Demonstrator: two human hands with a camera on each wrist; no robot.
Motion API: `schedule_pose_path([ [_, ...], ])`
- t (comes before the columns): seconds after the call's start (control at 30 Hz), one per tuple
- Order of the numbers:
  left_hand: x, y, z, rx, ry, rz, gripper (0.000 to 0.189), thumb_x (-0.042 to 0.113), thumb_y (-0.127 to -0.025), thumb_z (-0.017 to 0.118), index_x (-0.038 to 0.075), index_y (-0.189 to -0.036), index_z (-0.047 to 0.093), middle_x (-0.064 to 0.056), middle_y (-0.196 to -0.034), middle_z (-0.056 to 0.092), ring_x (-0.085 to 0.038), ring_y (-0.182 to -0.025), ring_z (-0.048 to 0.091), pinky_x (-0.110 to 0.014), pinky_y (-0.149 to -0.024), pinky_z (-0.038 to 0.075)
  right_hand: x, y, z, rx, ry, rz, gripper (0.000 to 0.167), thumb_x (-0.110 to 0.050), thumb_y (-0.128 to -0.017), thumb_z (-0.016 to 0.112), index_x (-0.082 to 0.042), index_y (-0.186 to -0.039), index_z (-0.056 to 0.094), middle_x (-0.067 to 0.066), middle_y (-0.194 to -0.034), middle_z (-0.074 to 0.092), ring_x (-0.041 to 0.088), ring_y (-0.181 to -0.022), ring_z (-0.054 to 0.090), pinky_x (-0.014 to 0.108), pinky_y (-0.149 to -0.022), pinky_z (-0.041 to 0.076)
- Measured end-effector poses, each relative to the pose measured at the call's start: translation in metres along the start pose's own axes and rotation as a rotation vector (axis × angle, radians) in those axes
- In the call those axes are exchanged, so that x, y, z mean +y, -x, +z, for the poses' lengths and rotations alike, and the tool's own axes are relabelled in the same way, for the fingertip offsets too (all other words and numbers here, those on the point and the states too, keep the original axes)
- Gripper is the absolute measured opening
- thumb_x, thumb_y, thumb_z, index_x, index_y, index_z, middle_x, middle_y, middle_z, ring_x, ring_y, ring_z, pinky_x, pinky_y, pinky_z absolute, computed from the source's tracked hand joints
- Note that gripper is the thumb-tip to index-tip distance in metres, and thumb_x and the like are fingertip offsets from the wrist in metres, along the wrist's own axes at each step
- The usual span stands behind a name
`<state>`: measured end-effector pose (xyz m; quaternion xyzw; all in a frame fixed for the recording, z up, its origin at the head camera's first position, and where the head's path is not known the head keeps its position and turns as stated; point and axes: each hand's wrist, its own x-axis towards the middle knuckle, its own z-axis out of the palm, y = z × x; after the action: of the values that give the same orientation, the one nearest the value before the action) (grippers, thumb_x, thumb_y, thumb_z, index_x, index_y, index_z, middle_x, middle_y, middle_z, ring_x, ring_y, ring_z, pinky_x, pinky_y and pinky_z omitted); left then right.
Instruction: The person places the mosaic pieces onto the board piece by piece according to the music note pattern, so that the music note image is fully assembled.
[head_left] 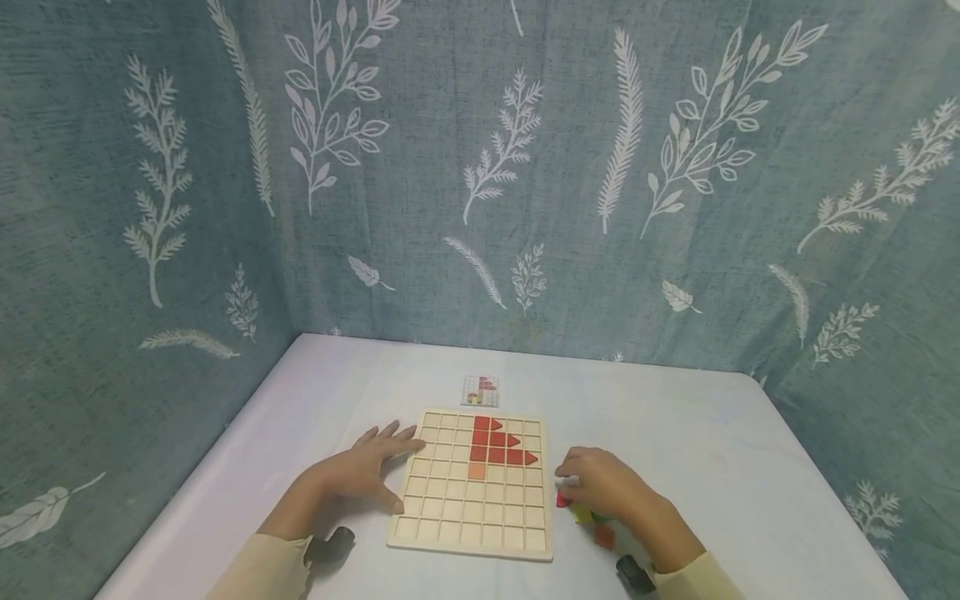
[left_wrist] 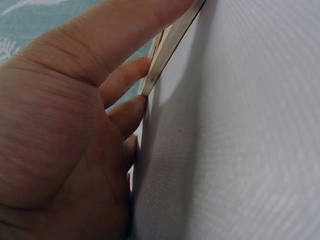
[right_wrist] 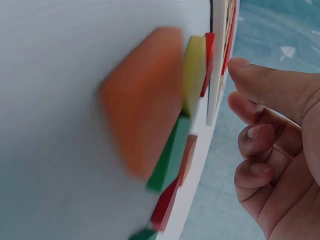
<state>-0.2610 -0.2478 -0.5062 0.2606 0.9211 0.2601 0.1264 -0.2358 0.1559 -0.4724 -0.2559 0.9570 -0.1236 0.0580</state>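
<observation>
Orange tile [right_wrist: 142,102] seems light; we would pinch its stiff edges. Right hand [head_left: 606,483] grasps nothing; unclenched left hand [head_left: 356,473] touches the grid board [head_left: 450,532].

A white bench [head_left: 720,467] spreads out before me, bearing a square, pale wooden board [head_left: 456,507] that lies flat, its face divided into a grid. Just past the board's far edge, a small printed card [head_left: 480,392] rests on the same white surface. To the board's right, beside and partly hidden by my right grip [head_left: 611,485], loose colored pieces lie clustered: a red piece [head_left: 562,500] nearest the board, then a yellow piece [right_wrist: 194,75], a green piece [right_wrist: 172,155] and, closer to me, an orange piece [head_left: 603,536].
</observation>
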Motion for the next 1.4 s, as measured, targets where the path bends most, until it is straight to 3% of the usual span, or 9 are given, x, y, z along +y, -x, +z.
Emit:
schedule_pose_path([
  [0.3,-0.001,-0.002,0.001,0.002,-0.013,-0.009,0.107,0.059,-0.055,0.084,0.021,-0.147,0.045,-0.011,-0.159,0.023,-0.036,-0.147,0.003,-0.057,-0.115,-0.004,0.019,0.028,-0.005,-0.012,-0.016,0.015,0.019,-0.017,-0.080,0.079,-0.012,-0.098,0.077,-0.012,-0.089,0.063,0.008,-0.083,0.060,0.034,-0.077,0.054],
  [0.57,-0.005,-0.002,0.001,0.008,-0.015,0.028,0.106,0.060,-0.056,0.084,0.020,-0.147,0.045,-0.012,-0.158,0.024,-0.038,-0.147,0.004,-0.058,-0.115,-0.003,0.028,0.039,-0.007,-0.079,-0.087,0.116,0.024,-0.018,-0.074,0.083,-0.016,-0.097,0.076,-0.014,-0.087,0.061,0.009,-0.081,0.054,0.040,-0.083,0.053],
  [0.73,-0.006,-0.002,0.001,0.006,-0.017,0.055,0.107,0.060,-0.057,0.083,0.018,-0.147,0.045,-0.013,-0.158,0.024,-0.038,-0.146,0.004,-0.059,-0.114,-0.002,0.031,0.042,-0.007,-0.087,-0.093,0.094,0.028,-0.009,-0.071,0.083,-0.017,-0.097,0.076,-0.016,-0.084,0.059,0.009,-0.076,0.051,0.036,-0.075,0.053],
  [0.93,-0.006,-0.002,0.001,0.005,-0.013,0.035,0.106,0.060,-0.056,0.084,0.019,-0.147,0.045,-0.012,-0.158,0.024,-0.037,-0.147,0.003,-0.058,-0.115,-0.003,0.032,0.043,-0.005,-0.075,-0.102,0.042,0.025,-0.010,-0.072,0.083,-0.018,-0.095,0.076,-0.017,-0.081,0.056,0.008,-0.073,0.050,0.031,-0.070,0.051],
  [1.2,-0.006,-0.001,0.002,0.004,-0.010,0.019,0.107,0.059,-0.055,0.084,0.020,-0.147,0.045,-0.012,-0.159,0.023,-0.037,-0.147,0.003,-0.058,-0.115,-0.003,0.029,0.036,-0.006,-0.092,-0.095,0.146,0.020,-0.013,-0.076,0.080,-0.018,-0.094,0.076,-0.014,-0.081,0.059,0.011,-0.076,0.052,0.038,-0.078,0.053],
  [1.4,-0.004,-0.001,0.001,0.006,-0.013,0.024,0.106,0.059,-0.056,0.084,0.019,-0.147,0.045,-0.012,-0.158,0.024,-0.037,-0.147,0.004,-0.058,-0.115,-0.003,0.029,0.036,-0.006,-0.105,-0.093,0.123,0.017,-0.015,-0.075,0.080,-0.019,-0.091,0.075,-0.013,-0.078,0.056,0.012,-0.074,0.049,0.035,-0.071,0.049],
])
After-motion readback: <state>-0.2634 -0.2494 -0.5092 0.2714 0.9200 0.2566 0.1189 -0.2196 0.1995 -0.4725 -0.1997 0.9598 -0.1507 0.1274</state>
